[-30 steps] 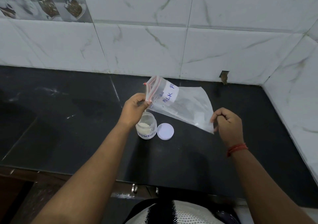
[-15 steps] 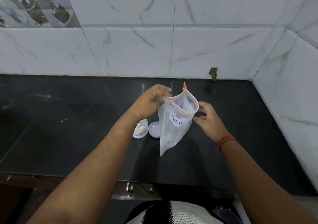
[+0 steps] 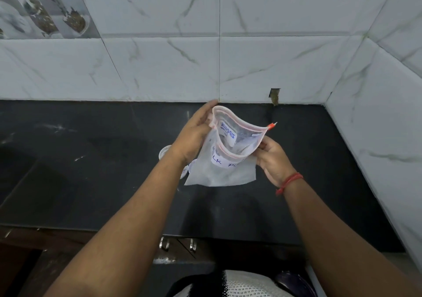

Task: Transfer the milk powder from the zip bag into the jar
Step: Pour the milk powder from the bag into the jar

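Clear plastic zip bag (image 3: 225,159) now upright, mouth gaping toward head camera, above black worktop (image 3: 91,159); a second earlier tipped over jar. Left hand (image 3: 194,136) gripped left rim, right hand (image 3: 271,157) pinched right edge. Jar (image 3: 164,152) mostly hidden behind left wrist. Bag looked near empty; pour likely finished, pending check.

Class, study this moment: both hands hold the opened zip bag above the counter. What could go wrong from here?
1. The zip bag hangs in front of the jar and lid, hiding them; either hand could knock them over.
2. The bag's mouth gapes wide between the left hand and right hand; leftover powder might spill onto the counter if tipped.
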